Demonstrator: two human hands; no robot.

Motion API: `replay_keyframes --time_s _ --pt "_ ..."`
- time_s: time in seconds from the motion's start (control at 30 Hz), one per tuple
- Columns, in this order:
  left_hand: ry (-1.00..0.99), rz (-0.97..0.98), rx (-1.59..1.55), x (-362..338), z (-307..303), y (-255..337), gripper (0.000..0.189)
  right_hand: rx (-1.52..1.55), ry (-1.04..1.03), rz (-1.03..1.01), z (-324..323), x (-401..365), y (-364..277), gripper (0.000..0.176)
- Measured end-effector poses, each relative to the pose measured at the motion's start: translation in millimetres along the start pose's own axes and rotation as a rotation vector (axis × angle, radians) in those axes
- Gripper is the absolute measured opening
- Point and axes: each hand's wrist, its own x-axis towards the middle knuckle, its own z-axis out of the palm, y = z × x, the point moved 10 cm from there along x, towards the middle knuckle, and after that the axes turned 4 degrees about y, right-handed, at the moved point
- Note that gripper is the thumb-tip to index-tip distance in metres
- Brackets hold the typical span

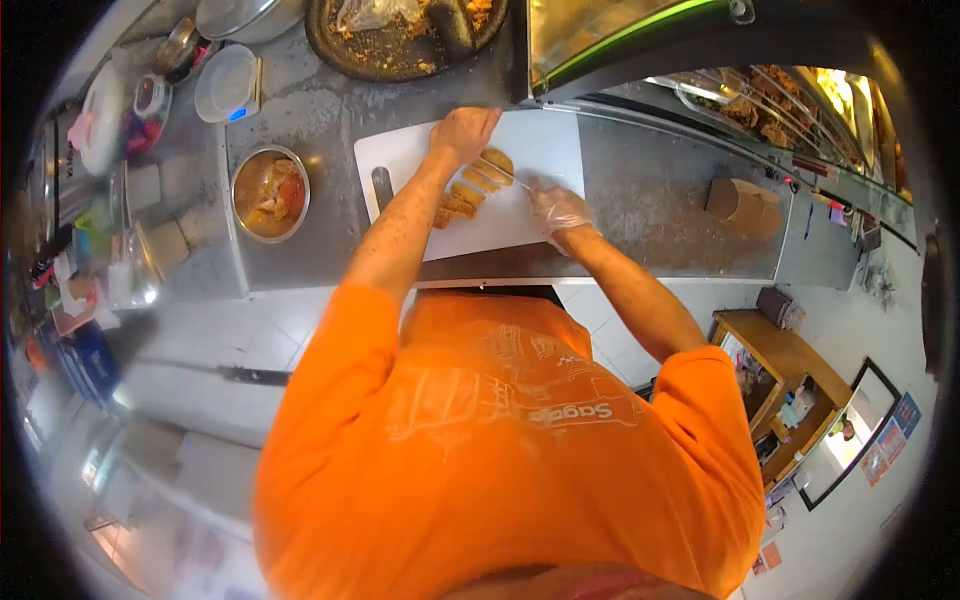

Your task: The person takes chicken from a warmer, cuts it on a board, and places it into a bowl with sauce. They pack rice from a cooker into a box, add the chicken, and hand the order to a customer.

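While between two hands (464, 136) (562, 212), one knife (503, 171)

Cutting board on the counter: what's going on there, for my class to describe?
Browned slices lie on a white cutting board. The left hand is on their far side, and the gloved right hand is to their right. A thin blade runs between the hands; which one grips it is unclear. A metal bowl stands left of the board.
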Motion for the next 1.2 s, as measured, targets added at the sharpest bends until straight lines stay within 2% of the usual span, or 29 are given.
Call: replay_keyframes --time_s 0.07,0.1,0.13,0.17,0.2,0.27,0.3,0.33,0.4,0.43,0.47,0.5,0.53,0.57,0.6,0.63,0.67,0.7,0.77,0.83,0.9,0.93,1.0,1.17,1.2 --pt "-0.017 -0.035 0.004 5 2 -19 0.045 0.178 0.197 0.080 3 10 11 0.038" --pt "-0.098 -0.249 -0.259 2 17 -45 0.046 0.181 0.190 0.083 3 7 12 0.038" --pt "-0.175 -0.460 -0.525 -8 35 -58 0.046 0.234 0.029 0.090 -13 2 1 0.038" --pt "-0.253 -0.379 -0.181 20 -12 -16 0.044 0.281 -0.113 0.090 -28 0 -6 0.039" --pt "-0.235 -0.362 -0.176 25 -6 -19 0.044 0.273 -0.090 0.084 -46 -3 -4 0.039" --pt "0.041 0.037 -0.179 37 -18 2 0.039 0.109 0.044 0.063 -79 -11 7 0.035" --pt "0.148 0.083 -0.226 34 -28 6 0.035 0.113 0.039 0.054 -76 -15 13 0.035" --pt "0.145 0.074 -0.218 25 -38 18 0.035 0.096 0.076 0.080 -74 -19 24 0.036" --pt "0.362 -0.178 -0.287 1 -83 19 0.033 0.044 0.172 0.113 -79 -12 50 0.038" --pt "0.383 -0.144 -0.240 -19 -96 23 0.029 -0.017 0.297 0.077 -74 -6 56 0.039" --pt "0.398 -0.172 -0.192 -44 -118 33 0.027 -0.021 0.298 0.056 -74 -7 50 0.039" --pt "0.415 -0.204 -0.144 -76 -141 47 0.025 -0.152 0.414 0.019 -83 -15 36 0.038" --pt "0.380 -0.344 -0.158 -109 -156 46 0.024 -0.285 0.533 -0.022 -93 -20 19 0.037" --pt "0.347 -0.484 -0.175 -147 -167 42 0.022 -0.216 0.429 -0.048 -89 -11 5 0.036" --pt "0.374 -0.515 -0.117 -187 -178 39 0.023 -0.223 0.430 -0.071 -76 4 -4 0.036" --pt "0.397 -0.545 -0.061 -232 -185 35 0.024 -0.069 0.504 -0.241 -60 21 -22 0.036" --pt "0.357 -0.713 -0.088 -285 -186 20 0.022 0.084 0.575 -0.409 -56 33 -40 0.036" --pt "0.315 -0.877 -0.121 -338 -186 8 0.021 0.085 0.477 -0.355 -50 51 -46 0.031" --pt "0.388 -0.997 -0.216 -421 -202 7 0.021 0.116 0.507 -0.321 -47 71 -43 0.028" --pt "0.480 -0.836 0.017 -495 -226 13 0.024 0.142 0.542 -0.279 -54 91 -35 0.027" --pt "0.538 -1.060 -0.110 -553 -251 17 0.028 0.319 0.265 -0.053 -34 107 -8 0.031" --pt "0.544 -1.054 -0.129 -576 -262 20 0.028 0.304 0.276 -0.047 -37 99 -9 0.031" --pt "0.545 -1.231 -0.229 -632 -275 7 0.027 0.360 0.273 0.036 -44 89 -11 0.037" --pt "0.657 -1.162 -0.263 -695 -343 -45 0.025 0.328 0.354 0.137 -54 58 -44 0.034" --pt "0.680 -1.141 -0.269 -702 -363 -61 0.025 0.270 0.592 0.048 -73 51 -55 0.034"
